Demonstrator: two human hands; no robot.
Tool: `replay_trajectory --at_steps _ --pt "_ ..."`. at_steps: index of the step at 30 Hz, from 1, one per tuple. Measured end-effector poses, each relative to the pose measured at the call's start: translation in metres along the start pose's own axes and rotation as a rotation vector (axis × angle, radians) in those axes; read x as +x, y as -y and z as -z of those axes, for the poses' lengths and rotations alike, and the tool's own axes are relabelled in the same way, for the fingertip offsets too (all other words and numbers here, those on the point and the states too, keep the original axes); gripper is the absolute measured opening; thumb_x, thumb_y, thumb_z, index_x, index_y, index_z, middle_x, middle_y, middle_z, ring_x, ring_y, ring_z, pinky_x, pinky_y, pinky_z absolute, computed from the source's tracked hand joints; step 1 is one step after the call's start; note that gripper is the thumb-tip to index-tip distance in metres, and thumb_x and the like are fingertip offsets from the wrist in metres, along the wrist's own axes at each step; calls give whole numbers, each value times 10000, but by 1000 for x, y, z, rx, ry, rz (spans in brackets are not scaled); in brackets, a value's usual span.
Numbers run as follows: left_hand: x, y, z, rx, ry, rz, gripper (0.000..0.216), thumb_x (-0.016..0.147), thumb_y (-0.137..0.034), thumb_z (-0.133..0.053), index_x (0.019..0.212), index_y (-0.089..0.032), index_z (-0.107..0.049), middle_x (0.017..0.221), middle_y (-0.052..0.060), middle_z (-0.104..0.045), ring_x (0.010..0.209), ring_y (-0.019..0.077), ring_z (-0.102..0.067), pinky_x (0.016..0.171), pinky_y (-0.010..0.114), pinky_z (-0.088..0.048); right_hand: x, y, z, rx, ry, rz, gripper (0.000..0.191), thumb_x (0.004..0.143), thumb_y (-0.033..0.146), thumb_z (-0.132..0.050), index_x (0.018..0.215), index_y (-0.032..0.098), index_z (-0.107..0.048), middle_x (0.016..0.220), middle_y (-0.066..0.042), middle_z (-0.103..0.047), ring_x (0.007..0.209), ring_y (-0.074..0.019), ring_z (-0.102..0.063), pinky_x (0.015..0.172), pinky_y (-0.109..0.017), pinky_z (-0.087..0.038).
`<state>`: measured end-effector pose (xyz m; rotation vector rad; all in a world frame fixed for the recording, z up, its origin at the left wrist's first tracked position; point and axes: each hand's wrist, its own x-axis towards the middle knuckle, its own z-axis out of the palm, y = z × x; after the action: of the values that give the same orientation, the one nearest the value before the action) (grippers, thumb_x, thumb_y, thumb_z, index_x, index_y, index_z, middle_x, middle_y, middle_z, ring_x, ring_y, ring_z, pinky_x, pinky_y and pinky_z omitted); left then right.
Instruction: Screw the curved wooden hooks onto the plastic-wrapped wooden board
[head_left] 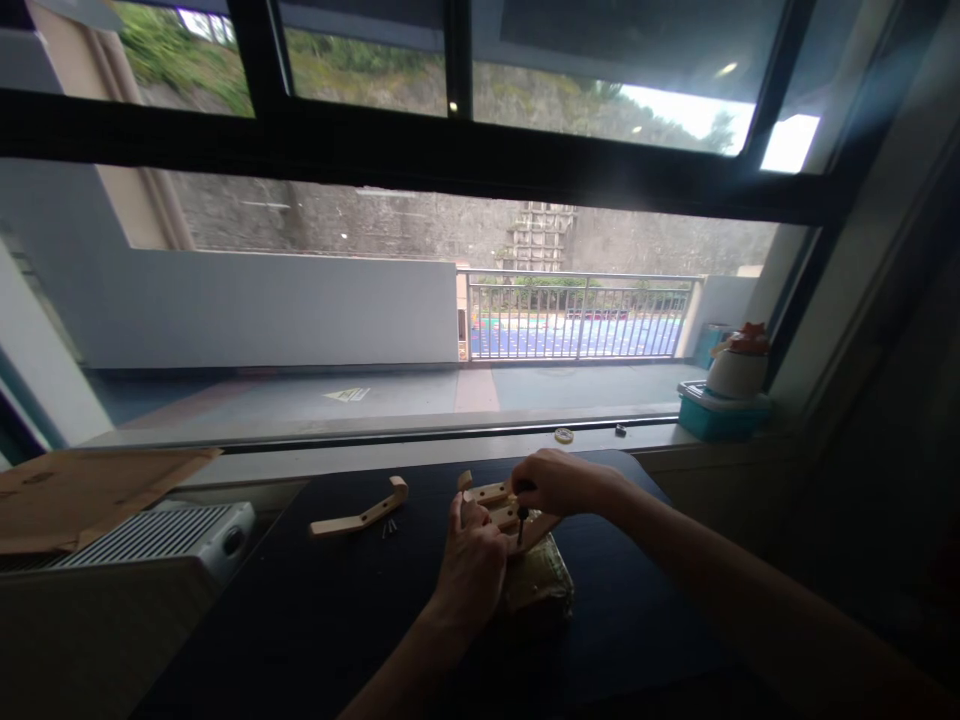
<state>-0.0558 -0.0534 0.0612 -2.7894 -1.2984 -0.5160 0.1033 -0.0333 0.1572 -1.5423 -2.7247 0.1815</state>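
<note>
My left hand (472,565) is closed around a small wooden assembly (491,503) with holes in it, holding it on a dark tabletop (300,620). My right hand (555,482) is curled over the same piece from the right and grips a small black tool (522,522) that points down into the wood. Under the assembly lies a crumpled yellowish bag (541,585). To the left, apart from both hands, a curved wooden piece (361,517) lies flat, with a few small dark screws (389,526) beside it.
A white heater with a grille (161,535) stands at left with cardboard (82,490) on it. The window sill (450,440) behind carries a tape roll (563,435), a small dark item (621,430) and a teal box (716,415) with a white pot (739,370) on it.
</note>
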Motion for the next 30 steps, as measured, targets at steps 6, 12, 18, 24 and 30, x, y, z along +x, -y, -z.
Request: replay_trajectory --at_steps 6,12,18,24,30 --pt "1 1 2 -3 12 -15 327 831 -107 -385 735 -198 -684 727 31 -670 993 223 -526 1080 562 -96 0 -2 0 -1 20 2 203 777 259 -526 891 177 -673 779 -30 -652 625 -115 -516 530 -215 -315" --pt "2 0 2 17 22 9 291 790 -94 -421 739 -189 -691 766 49 -674 1022 236 -518 1084 546 -110 0 -1 3 2 45 5 213 772 244 -527 903 179 -681 791 -31 -658 624 -111 -515 528 -211 -312" --pt "2 0 4 -18 43 2 282 797 -109 -434 723 -197 -691 741 46 -668 1008 246 -509 1076 554 -87 1 -3 -2 -21 19 25 229 774 259 -520 921 195 -684 813 -41 -668 678 -139 -549 564 -223 -329" --pt "1 -3 7 -26 42 19 289 809 -113 -429 711 -207 -685 717 43 -661 1003 242 -502 1077 542 -64 2 -1 -4 -52 9 17 236 793 278 -503 927 189 -676 814 -46 -670 677 -140 -556 561 -226 -327" --pt "1 -4 8 -16 40 25 290 803 -112 -427 713 -209 -685 741 44 -663 998 233 -509 1076 550 -56 2 6 7 -119 65 10 230 768 292 -545 938 204 -672 829 -39 -673 680 -143 -561 538 -227 -314"
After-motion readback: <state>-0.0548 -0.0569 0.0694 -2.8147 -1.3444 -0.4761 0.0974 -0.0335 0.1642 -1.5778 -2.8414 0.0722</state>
